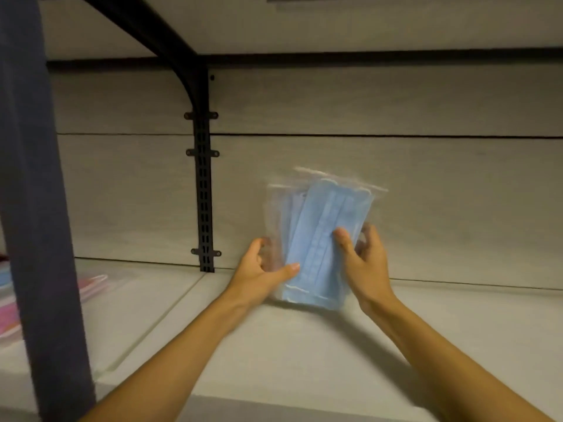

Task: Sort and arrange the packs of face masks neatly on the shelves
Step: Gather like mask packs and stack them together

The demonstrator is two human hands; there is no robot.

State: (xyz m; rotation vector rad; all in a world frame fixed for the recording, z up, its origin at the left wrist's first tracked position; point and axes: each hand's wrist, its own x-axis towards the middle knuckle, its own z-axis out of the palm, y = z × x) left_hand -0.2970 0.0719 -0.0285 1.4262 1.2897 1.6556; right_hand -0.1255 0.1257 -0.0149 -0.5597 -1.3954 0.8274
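- At nine o'clock, behind a dark upright post (pixel 39 208), lies a loose heap of pink mask packs (pixel 91 284) in clear wrappers; the post hides part of it, so their number cannot be told, and a sliver of light blue shows at the far edge.
- One pale shelf board (pixel 213 345) runs across the lower half, and the underside of a second shelf (pixel 335 22) spans twelve o'clock.
- One black slotted rail (pixel 203 193) climbs the grey back wall (pixel 426 178) at about eleven o'clock from the centre, curving into a black bracket (pixel 152 28) under the upper shelf.
- Two bare hands reach in from six o'clock, apart from one another, with the packs between them.
- The left hand (pixel 259 275) grips the lower left edge of the blue mask packs (pixel 323 239): thumb across the front, fingers curled behind.
- The packs stand nearly upright just right of centre, fanned and leaning toward one o'clock, bottom edge at or just above the shelf; contact cannot be told.
- At least two clear bags overlap there, perhaps three; the front one holds folded blue masks, the ones behind look paler. Motion blur hides an exact count.
- The right hand (pixel 365 263) clasps the lower right edge, thumb on the front bag, fingers wrapped round behind.
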